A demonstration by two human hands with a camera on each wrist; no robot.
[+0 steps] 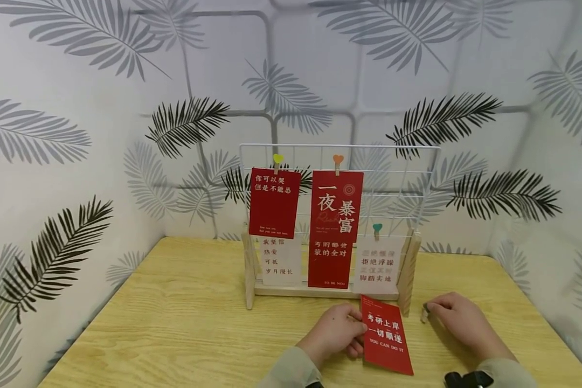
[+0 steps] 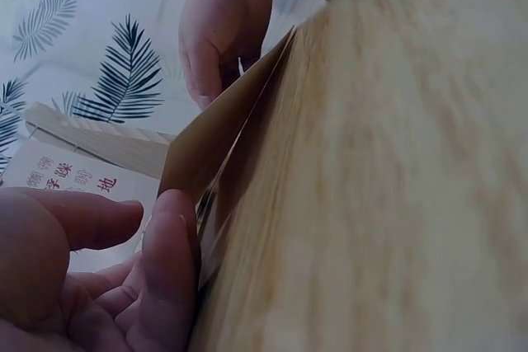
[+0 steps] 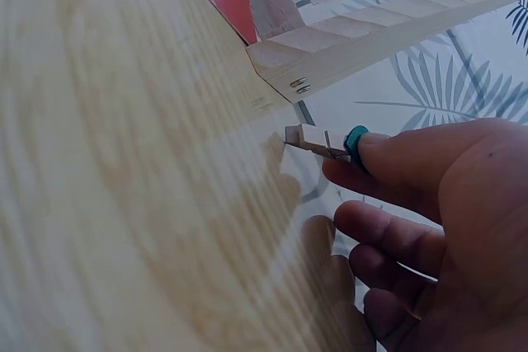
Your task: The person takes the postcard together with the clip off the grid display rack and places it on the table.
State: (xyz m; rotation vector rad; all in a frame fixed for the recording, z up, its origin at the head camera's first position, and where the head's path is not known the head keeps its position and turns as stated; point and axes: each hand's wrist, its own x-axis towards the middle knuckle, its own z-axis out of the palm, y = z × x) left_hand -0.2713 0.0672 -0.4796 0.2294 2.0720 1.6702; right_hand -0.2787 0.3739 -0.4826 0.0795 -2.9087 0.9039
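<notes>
My left hand (image 1: 333, 331) holds a red card (image 1: 387, 337) with white lettering by its left edge. That card leans at a slant low over the table, in front of the rack's right end, and its plain brownish back (image 2: 206, 133) shows in the left wrist view. To its right, my right hand (image 1: 463, 321) pinches a small wooden clothespin (image 3: 318, 139) between thumb and index finger. A teal piece sits on the pinched end, and the clothespin's tip points away from the fingers, close over the wood.
A white wire grid rack (image 1: 388, 146) on a wooden base (image 1: 300, 291) stands at the back. Red cards (image 1: 274, 213) and white cards (image 1: 378, 253) hang on it, some from heart-topped clothespins (image 1: 338, 160). The wood-grain table (image 1: 174, 323) meets leaf-patterned walls (image 1: 77, 215).
</notes>
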